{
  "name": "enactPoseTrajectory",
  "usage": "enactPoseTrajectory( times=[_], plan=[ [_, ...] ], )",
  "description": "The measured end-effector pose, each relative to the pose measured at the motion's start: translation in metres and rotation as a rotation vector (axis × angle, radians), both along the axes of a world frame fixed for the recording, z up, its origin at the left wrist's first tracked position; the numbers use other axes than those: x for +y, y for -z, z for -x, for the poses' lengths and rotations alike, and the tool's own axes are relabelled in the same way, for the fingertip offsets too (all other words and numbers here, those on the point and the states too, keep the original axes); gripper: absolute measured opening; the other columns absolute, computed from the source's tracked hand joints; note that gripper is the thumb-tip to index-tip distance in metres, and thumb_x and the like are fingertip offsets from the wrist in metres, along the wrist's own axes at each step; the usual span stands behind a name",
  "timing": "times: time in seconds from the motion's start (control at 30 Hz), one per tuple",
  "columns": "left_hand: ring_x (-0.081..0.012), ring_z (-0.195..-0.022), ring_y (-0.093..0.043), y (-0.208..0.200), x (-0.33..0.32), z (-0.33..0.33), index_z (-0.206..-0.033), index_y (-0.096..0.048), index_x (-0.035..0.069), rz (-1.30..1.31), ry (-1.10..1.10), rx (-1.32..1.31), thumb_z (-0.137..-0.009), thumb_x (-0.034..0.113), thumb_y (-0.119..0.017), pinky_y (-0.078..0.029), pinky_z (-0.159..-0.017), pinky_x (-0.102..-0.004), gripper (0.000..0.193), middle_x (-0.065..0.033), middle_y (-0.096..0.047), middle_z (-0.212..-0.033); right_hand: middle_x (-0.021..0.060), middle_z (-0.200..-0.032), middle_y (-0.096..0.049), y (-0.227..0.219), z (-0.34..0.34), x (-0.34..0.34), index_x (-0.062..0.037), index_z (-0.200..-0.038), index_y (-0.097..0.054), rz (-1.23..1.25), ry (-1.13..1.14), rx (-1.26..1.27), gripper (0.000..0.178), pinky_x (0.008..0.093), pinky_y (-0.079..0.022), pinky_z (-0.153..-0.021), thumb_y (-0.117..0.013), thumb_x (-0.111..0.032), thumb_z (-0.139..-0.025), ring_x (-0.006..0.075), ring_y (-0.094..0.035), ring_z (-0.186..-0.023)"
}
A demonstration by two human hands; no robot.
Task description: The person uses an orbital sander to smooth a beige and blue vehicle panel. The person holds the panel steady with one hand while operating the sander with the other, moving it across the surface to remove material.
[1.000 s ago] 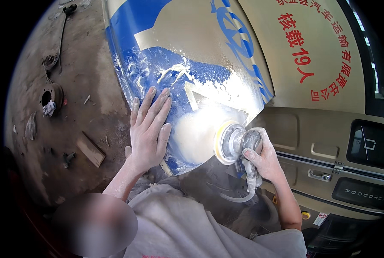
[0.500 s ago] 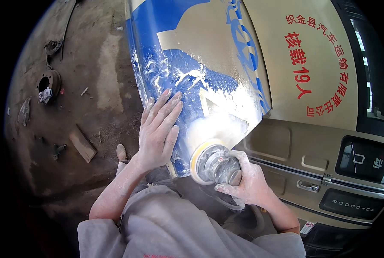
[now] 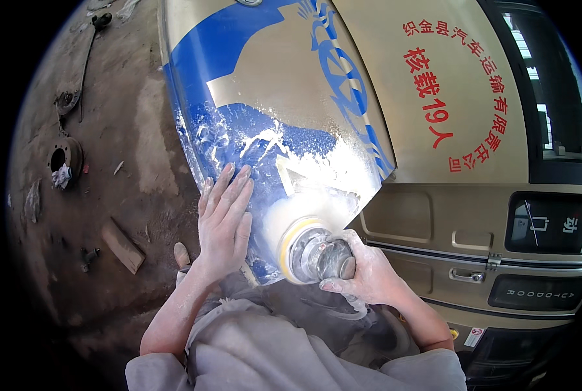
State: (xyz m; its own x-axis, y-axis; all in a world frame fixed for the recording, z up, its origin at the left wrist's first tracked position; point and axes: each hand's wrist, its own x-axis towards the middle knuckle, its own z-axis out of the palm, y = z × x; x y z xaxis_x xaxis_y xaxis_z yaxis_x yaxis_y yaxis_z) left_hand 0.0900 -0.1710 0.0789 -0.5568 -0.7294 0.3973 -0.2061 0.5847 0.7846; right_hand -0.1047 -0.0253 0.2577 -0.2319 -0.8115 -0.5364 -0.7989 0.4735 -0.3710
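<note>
My right hand (image 3: 369,270) grips a round sander (image 3: 323,255) with a yellow-edged pad, its fingers and thumb wrapped round the grey body. The pad meets the lower part of a gold and blue vehicle panel (image 3: 258,72), in a haze of white dust. Beside the sander, on the left, my left hand (image 3: 224,228) lies flat on the panel near its left edge, fingers stretched out and dusty. White scraped patches and powder cover the blue paint around both hands. A pale hose (image 3: 346,311) hangs below the sander. The pad's working face is hidden.
On the right, a gold vehicle side (image 3: 434,78) bears red lettering, with a door handle (image 3: 467,275) lower down. Across the brown floor (image 3: 121,208) at left lie a wood piece (image 3: 123,245), a metal drum-like part (image 3: 65,156) and a crumpled plastic bag (image 3: 33,201).
My view has shifted, so the panel and vehicle appear farther left. The sander has moved slightly right along the panel. My left hand still lies flat there.
</note>
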Motion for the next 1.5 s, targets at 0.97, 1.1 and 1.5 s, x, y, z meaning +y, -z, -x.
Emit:
enactPoseTrajectory(
  times=[0.97,1.1,1.5],
  plan=[
    [-0.038,-0.152,-0.033,-0.004,0.002,0.003,-0.143,-0.055,-0.004,0.033,-0.025,-0.021,-0.094,0.004,-0.048,-0.021,-0.123,-0.0502,0.051,-0.0185,-0.048,-0.155,0.0131,-0.071,-0.066,-0.002,0.014,-0.062,0.0013,-0.144,-0.047,-0.06,0.048,-0.041,0.093,0.0403,-0.052,-0.072,-0.083,-0.056,-0.079,0.0293,-0.067,-0.07],
    [-0.0367,-0.152,-0.033,0.0,0.002,0.003,-0.144,-0.055,-0.003,0.025,-0.053,-0.008,-0.095,0.005,-0.047,-0.02,-0.123,-0.0506,0.05,-0.0176,-0.049,-0.155,0.0185,-0.085,-0.07,-0.012,0.01,-0.022,0.0063,-0.15,-0.038,-0.112,-0.035,-0.052,0.108,0.0428,-0.055,-0.078,-0.075,-0.067,-0.081,0.036,-0.07,-0.084],
    [-0.0372,-0.152,-0.032,0.002,0.002,-0.001,-0.144,-0.054,-0.004,0.01,-0.003,0.038,-0.102,0.016,-0.041,-0.018,-0.124,-0.052,0.048,-0.0176,-0.048,-0.156,0.0132,-0.077,-0.07,0.012,-0.014,-0.017,-0.0006,-0.153,-0.039,0.291,-0.336,0.11,0.105,0.0395,-0.055,-0.072,-0.085,-0.056,-0.076,0.0315,-0.071,-0.073]
  ],
)
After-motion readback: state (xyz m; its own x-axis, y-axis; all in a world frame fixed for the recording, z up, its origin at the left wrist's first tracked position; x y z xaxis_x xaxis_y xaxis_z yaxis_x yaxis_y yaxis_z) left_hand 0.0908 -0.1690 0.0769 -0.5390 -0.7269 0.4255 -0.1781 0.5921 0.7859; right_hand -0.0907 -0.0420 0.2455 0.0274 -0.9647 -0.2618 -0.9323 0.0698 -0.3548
